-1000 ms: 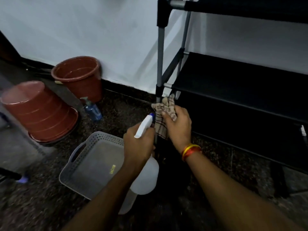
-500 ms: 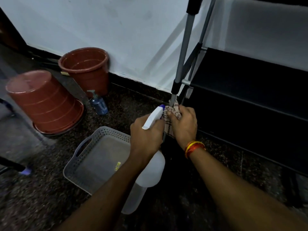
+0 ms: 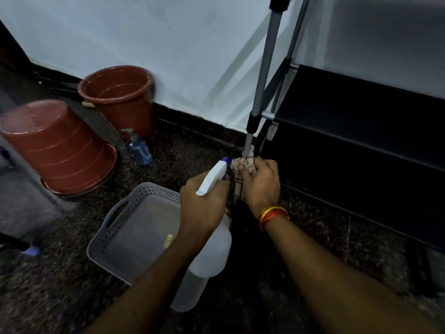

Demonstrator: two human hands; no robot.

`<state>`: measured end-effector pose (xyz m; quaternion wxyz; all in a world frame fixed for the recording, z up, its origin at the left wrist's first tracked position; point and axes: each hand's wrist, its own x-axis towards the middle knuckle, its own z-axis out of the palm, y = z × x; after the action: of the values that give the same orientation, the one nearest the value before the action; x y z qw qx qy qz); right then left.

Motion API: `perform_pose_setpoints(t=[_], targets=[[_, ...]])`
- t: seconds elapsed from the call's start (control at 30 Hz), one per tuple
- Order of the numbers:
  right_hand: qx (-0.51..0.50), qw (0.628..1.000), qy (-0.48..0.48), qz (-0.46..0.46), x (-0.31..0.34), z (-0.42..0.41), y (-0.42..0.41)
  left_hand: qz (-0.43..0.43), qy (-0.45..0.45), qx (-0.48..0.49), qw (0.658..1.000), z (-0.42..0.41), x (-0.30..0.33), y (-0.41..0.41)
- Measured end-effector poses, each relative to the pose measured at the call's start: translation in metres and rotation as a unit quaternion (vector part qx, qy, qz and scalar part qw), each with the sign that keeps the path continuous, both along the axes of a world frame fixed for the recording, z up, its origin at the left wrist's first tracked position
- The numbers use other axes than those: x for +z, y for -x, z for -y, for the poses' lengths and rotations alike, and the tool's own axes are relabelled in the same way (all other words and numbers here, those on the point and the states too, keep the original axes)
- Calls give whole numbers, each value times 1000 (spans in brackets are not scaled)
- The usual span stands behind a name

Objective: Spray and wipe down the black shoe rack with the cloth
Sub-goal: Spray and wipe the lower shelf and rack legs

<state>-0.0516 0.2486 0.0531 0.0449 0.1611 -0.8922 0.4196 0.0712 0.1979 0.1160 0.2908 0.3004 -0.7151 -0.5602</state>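
Shoe rack: stands against the wall; its front-left leg runs upright.
Cloth: wrapped round that leg's foot.
Right hand: nearer; fingers clench the cloth.
Left hand: fingers grasp the spray bottle, nozzle beside the cloth.

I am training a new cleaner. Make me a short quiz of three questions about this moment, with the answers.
1. True or false: the left hand holds the spray bottle.
2. Which part of the shoe rack does the cloth touch: (a) top shelf, (b) front leg low down, (c) back rail?
3. Fill in: the grey basket lies on the ____.

Key: 1 true. 2 b; the right hand grips the cloth around the leg. 3 floor.
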Motion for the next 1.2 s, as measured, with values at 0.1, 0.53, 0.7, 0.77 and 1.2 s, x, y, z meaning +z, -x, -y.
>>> perform_pose_setpoints(t=[0.1,0.53,0.7,0.77,1.2], targets=[[-26,996,61,-53,22,6,4,9,-4,-1,1000,0,-1,3],[12,999,-30,-33,9,-1,5,22,-27,-5,999,-10,-12,1],[61,995,-42,-60,19,-8,13,17,-18,-14,1000,-16,-12,8],[96,986,-129,-43,7,-23,20,15,-33,-21,999,-21,-12,11],[74,970,-226,-51,-12,-98,41,32,-72,-26,997,-34,-15,27]])
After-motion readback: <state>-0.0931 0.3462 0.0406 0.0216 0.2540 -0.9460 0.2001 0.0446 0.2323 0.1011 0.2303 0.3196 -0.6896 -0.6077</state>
